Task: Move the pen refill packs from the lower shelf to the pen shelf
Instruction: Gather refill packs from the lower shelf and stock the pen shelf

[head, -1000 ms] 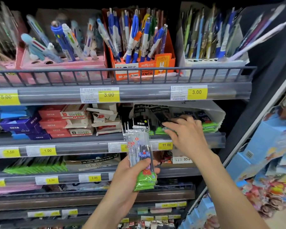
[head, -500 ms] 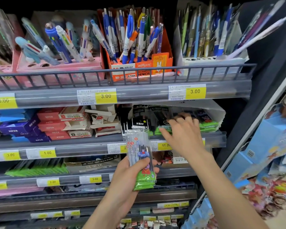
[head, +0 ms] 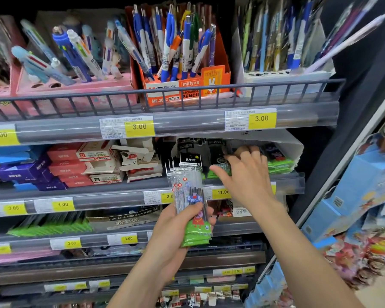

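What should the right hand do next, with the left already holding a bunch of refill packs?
Probably close the right hand on one of the green-bottomed packs in the white box and draw it out: its fingers reach into that box, while the left hand grips the stack of refill packs.

Two forearms in view, both bare from the bottom frame edge up to the wrist; no sleeve edge visible. Left hand [head: 176, 227] and right hand [head: 247, 174]: bare. Fingernails short and plain where visible.
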### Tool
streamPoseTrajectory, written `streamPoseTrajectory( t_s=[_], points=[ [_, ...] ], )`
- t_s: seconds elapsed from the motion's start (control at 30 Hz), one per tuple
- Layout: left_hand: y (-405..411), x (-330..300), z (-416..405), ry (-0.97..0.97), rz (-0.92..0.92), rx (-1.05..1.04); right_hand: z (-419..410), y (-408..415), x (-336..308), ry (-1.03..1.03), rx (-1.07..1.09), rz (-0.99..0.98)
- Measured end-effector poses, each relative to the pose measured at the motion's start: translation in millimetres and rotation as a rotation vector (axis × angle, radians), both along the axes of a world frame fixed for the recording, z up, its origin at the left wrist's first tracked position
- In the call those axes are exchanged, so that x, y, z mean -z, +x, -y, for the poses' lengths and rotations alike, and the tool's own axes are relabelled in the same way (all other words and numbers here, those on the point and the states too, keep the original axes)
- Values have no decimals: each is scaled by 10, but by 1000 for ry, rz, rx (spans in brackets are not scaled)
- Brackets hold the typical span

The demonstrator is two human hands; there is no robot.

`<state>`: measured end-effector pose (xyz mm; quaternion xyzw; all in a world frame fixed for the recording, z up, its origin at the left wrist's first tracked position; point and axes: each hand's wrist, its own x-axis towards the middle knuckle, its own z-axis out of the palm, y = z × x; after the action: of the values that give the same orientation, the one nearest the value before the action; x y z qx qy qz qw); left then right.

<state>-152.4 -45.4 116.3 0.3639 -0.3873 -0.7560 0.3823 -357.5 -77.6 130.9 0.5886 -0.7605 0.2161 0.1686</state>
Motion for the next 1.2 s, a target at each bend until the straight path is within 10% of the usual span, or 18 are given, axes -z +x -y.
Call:
streamPoseTrajectory(
  t_s=[0.13,0.3,0.73,1.0,1.2],
  points=[
    [-34,-24,51,53,-56,-14,-348,205,28,-215,-153,436],
    [-72,-35,90,102,-97,3,-875,512,137,-10,-274,1035],
    [-332,-13,63,-38,38,-10,-1092,377,169,-123,-214,1486],
    [-308,-29,101,32,-44,-57,-677,-84,-9,-280,-6,1389],
    [-257,-28,76,30,-44,-51,-390,-276,-94,-141,150,770]
  ],
)
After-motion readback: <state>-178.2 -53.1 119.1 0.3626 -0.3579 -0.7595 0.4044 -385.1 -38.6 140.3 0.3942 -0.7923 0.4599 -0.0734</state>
